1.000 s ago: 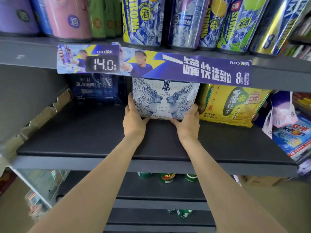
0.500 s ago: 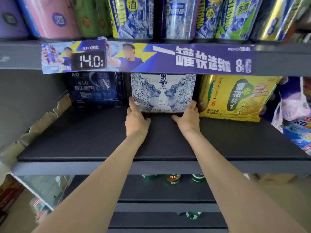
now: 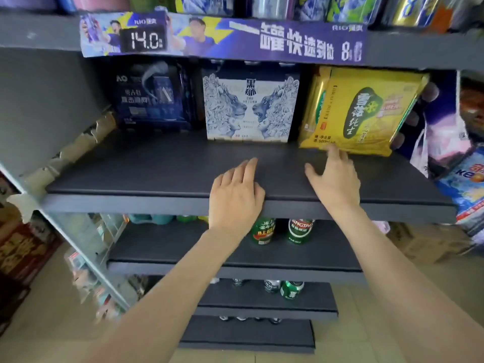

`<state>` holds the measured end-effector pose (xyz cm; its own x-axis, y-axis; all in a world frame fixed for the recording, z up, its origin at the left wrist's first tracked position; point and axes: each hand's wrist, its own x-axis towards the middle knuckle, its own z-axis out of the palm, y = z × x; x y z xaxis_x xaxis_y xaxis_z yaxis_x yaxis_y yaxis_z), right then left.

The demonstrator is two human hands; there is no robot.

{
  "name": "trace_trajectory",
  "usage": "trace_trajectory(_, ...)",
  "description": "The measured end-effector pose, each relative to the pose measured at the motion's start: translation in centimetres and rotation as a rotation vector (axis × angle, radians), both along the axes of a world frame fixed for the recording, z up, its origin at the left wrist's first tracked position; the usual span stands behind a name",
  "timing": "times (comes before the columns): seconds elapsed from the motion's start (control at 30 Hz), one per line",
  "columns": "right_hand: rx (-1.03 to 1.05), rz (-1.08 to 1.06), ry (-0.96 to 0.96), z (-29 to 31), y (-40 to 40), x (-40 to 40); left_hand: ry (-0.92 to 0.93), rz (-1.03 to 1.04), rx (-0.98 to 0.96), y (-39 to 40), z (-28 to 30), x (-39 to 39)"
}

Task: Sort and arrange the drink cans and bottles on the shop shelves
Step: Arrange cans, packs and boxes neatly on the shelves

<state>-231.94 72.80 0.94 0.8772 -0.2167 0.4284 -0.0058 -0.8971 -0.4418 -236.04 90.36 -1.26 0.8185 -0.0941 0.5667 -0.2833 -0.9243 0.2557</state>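
Both hands empty, fingers loose. My left hand (image 3: 235, 192) lies flat near the front lip of the dark shelf (image 3: 131, 176); my right hand (image 3: 334, 179) reaches ahead, fingertips at the bottom edge of the yellow pack (image 3: 358, 111), contact uncertain. That pack sits at the back, ahead-right, tilted, broad face forward, so my right hand is nearer. White lion pack (image 3: 250, 108) stands upright left of it. Pack tops hidden by the banner (image 3: 222, 38); far-right goods blurred.
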Motion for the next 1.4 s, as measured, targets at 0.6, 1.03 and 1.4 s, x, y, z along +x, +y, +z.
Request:
trace_trajectory(0.6,0.569,-0.010,-0.167,-23.0,1.8,-5.5,0.346,0.103,-0.718,3.5,-20.2,1.9)
trace_trajectory(1.03,0.562,-0.147,-0.021,-23.3,-1.5,6.2,0.231,0.215,-0.828,1.4,-21.4,4.9)
trace_trajectory(1.4,0.703,0.287,0.076,-22.5,3.3,0.1,0.232,0.210,-0.795,1.6,-21.4,4.9)
